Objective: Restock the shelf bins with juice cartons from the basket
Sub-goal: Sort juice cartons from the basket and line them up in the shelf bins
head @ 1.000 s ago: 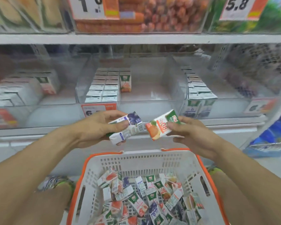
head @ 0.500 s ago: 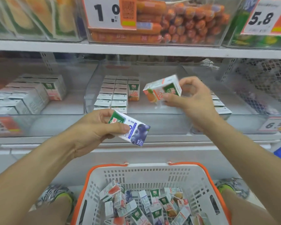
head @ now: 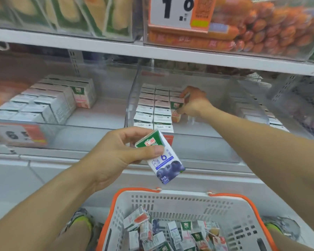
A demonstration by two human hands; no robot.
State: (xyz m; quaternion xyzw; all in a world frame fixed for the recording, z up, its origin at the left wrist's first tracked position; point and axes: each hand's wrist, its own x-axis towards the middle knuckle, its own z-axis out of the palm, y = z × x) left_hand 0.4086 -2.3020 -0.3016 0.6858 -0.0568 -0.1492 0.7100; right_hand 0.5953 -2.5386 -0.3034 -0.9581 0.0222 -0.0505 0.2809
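The right hand (head: 193,104) reaches into the middle bin (head: 198,134), its fingers (head: 184,94) curled round an orange carton (head: 177,109) standing just right of the carton rows (head: 153,109). In front of that bin the left hand (head: 116,156) pinches a tilted blueberry carton (head: 161,157). Below the bin, the basket (head: 179,205) holds loose cartons (head: 170,234).

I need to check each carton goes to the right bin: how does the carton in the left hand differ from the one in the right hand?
The blueberry carton shows blue fruit and blue print; the orange carton shows orange below its green band. The left hand holds the blueberry carton tilted, in front of the shelf above the basket; the right hand holds the orange carton upright inside the middle bin, beside the stocked rows. Both look the same small size, with green tops.
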